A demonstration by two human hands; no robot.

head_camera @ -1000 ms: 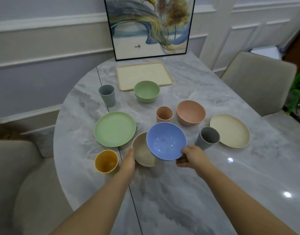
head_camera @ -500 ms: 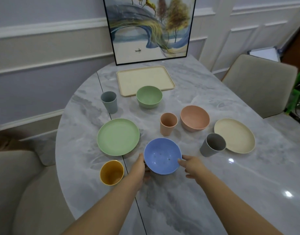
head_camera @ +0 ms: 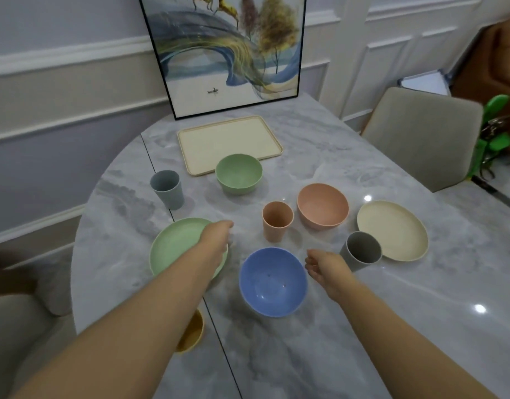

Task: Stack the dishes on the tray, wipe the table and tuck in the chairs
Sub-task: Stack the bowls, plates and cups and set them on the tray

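Head view, left to right. Blue-grey cup [head_camera: 165,189] stands alone at the far left of the marble table [head_camera: 320,341]. Green plate [head_camera: 176,249] lies nearer; the left hand [head_camera: 216,236] is over its right rim, fingers curled down at the edge. Can't tell whether they grip the rim or just hover, since the fingertips are hidden behind the knuckles. Risk, as a judgement: a one-sided lift of a flat plate could tip it or drag it into the orange cup [head_camera: 277,221] nearby. Yellow cup [head_camera: 191,332] is mostly covered by the left forearm w/ only part of the rim showing, so a careless arm pull could knock it.

Tray [head_camera: 229,144] sits at the back, nothing on it; green bowl [head_camera: 238,173] overlaps its front edge from this angle, contact unclear. So stacking not yet started.

Blue bowl [head_camera: 273,282] rests centre-front. Right hand [head_camera: 324,267] is just beside its right rim, fingers loosely curled, holding nothing, apparently not touching the bowl. It is close to the grey cup [head_camera: 363,250], which could get bumped; that cup partly hides the cream plate [head_camera: 392,230]. Pink bowl [head_camera: 323,205] stands apart.
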